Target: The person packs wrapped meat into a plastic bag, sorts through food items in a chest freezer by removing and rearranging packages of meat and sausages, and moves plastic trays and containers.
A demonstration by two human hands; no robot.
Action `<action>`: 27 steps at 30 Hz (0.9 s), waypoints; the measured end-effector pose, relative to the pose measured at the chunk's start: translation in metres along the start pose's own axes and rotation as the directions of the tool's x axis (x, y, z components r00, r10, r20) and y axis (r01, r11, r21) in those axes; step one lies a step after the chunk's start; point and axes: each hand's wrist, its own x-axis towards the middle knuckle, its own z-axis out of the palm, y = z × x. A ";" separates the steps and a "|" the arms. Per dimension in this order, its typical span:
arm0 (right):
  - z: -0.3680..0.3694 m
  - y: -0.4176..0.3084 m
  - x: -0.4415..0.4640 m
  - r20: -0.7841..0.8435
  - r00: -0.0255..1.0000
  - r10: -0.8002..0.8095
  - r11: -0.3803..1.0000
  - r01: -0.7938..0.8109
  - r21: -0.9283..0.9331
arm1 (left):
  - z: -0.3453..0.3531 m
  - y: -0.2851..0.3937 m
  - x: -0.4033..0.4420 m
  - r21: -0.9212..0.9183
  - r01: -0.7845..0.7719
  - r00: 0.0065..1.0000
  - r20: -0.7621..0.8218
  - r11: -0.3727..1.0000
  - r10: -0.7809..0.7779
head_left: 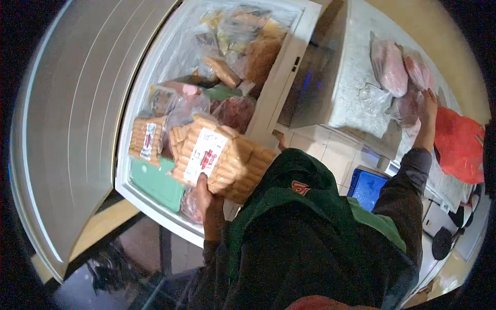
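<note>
My left hand point(207, 204) grips a clear pack of sausages point(235, 168) with a white and red label, thumb on top, over the front part of an open chest freezer point(287, 77). Beneath and beside it are a smaller sausage pack point(143, 139), a green plastic lid point(157, 178) and bagged dark red meat point(235, 112). Stretched far to the right, my right hand point(429, 108) is closed against a plastic bag of dark reddish frozen meat point(407, 107) on a white top; its fingers are partly hidden. Two bags of pink frozen meat point(390, 70) point(417, 68) lie just beyond.
The raised freezer lid point(77, 119) stands at the left. More frosted bags point(240, 31) fill the freezer's far end. A red plastic bag point(459, 144) sits beside my right forearm. On the tiled floor point(310, 147) between the units is a blue container point(366, 188).
</note>
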 end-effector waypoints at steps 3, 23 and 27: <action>0.002 0.023 0.003 0.149 0.886 -0.438 0.667 0.432 -0.607 | -0.005 0.001 0.007 0.019 -0.032 0.999 -0.002 0.999 0.032; 0.054 0.197 0.108 0.164 0.941 -0.296 0.951 0.307 -0.043 | -0.197 0.045 0.046 -0.251 -0.368 0.890 -0.376 0.895 0.260; 0.048 0.187 0.104 0.127 0.844 -0.520 0.801 0.534 -0.272 | -0.205 0.027 0.055 -0.250 -0.304 0.885 -0.430 0.919 0.176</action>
